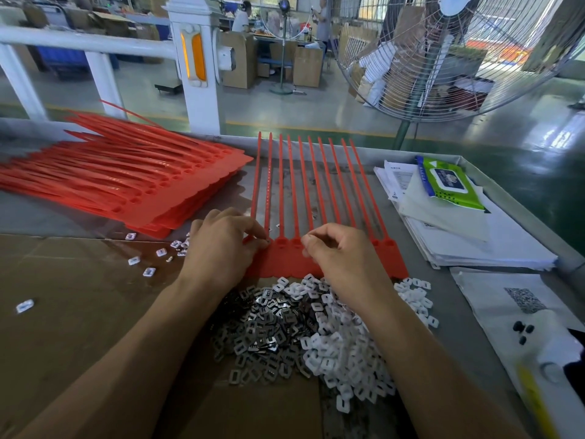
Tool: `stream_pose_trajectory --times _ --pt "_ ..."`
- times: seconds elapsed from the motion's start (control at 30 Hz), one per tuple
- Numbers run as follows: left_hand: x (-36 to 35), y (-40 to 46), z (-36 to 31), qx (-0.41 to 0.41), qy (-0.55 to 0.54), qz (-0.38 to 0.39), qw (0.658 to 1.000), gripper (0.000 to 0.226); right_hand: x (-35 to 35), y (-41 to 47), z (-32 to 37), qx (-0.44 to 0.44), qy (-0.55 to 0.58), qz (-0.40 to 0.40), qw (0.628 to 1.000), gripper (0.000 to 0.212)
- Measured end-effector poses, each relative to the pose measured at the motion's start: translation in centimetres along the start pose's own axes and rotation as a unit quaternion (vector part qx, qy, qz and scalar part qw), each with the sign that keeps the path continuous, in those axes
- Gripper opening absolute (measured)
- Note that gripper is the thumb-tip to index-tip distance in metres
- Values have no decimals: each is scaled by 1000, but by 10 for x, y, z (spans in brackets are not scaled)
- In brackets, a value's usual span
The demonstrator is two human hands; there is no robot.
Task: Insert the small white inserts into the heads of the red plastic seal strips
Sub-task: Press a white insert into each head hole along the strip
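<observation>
A stack of red seal-strip sheets (pixel 133 185) lies at the worktop's (pixel 47 213) far left. The left hand (pixel 221 245) pinches at a strip head near the left end of the joined row of red seal strips (pixel 316 198); any insert there is hidden under the fingertips. The right hand (pixel 335 251) is curled, thumb against forefinger; its contents cannot be determined. Metal clips (pixel 266 331) and white inserts (pixel 348 350) are heaped below the heads.
</observation>
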State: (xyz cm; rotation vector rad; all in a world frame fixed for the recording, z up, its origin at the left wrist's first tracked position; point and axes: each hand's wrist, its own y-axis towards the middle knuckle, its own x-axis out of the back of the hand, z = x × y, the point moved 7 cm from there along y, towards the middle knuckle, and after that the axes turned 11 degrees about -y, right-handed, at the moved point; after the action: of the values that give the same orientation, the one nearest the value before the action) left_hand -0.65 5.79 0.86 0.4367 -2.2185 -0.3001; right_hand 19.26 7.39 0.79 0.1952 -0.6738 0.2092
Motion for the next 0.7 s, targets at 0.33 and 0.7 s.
stream_pose_trajectory --times 0.33,0.7 --pt "-2 1 1 17 14 -6 1000 8 -2 -3 8 40 -39 22 998 11" --pt "-1 1 10 46 -5 5 999 15 -33 -26 38 215 -252 210 920 41"
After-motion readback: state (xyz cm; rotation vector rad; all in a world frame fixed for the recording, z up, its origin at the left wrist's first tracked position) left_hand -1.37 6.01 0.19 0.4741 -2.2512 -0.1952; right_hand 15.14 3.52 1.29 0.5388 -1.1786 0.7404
